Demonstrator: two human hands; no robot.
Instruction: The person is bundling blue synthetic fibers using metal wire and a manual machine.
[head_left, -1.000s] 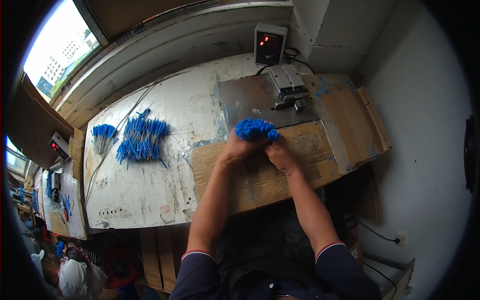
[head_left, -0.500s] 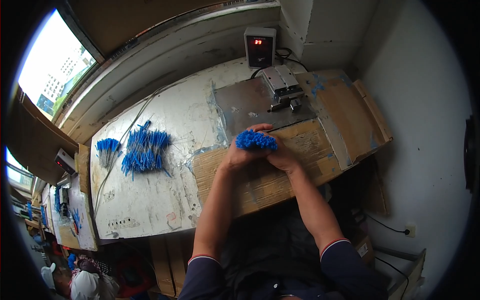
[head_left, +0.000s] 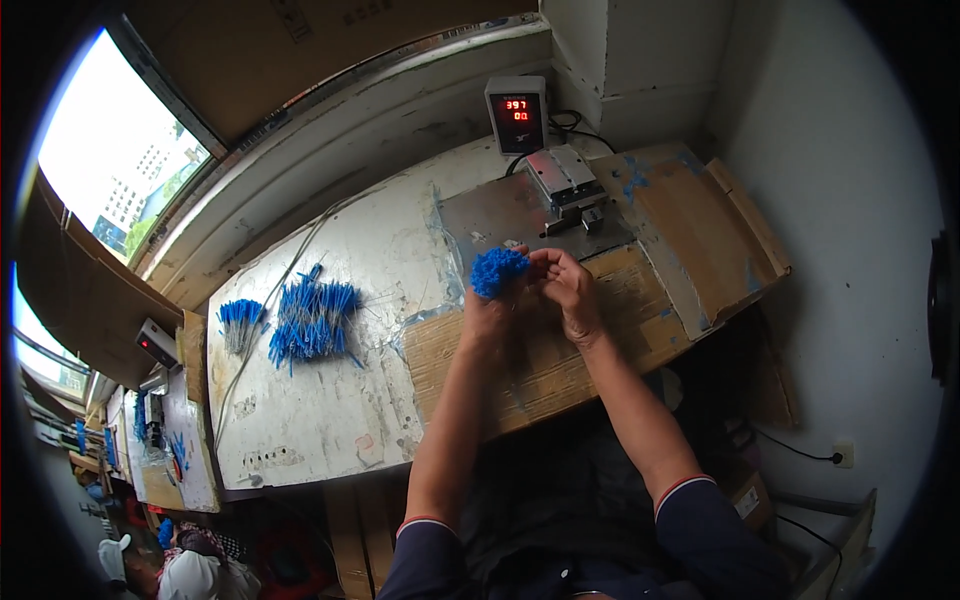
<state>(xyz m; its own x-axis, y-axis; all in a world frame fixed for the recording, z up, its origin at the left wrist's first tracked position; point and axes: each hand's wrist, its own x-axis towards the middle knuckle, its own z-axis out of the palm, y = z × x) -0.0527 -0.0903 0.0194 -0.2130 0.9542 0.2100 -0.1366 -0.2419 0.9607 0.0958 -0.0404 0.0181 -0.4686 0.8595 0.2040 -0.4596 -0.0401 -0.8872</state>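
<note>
My left hand (head_left: 487, 312) is closed round a thick bundle of blue-tipped wires (head_left: 497, 272), held with the blue ends facing up, above the cardboard at the bench's front. Just right of the bundle, my right hand (head_left: 568, 290) has its fingers loosely bent and apart, with the tips close to the bundle's side. I see nothing gripped in it. Whether the fingertips touch the wires I cannot tell. The lower part of the bundle is hidden by my left hand.
A large pile of blue-ended wires (head_left: 312, 322) and a smaller bunch (head_left: 240, 328) lie on the white bench (head_left: 320, 420). Beyond my hands, a metal fixture (head_left: 563, 183) sits on a steel plate (head_left: 480, 212). A red-digit display box (head_left: 517, 115) stands behind. Another person (head_left: 195, 572) is at lower left.
My right hand has come away from around the bundle and turned beside it. The bundle has moved slightly left and up in my left hand. The display's lit digits have changed.
</note>
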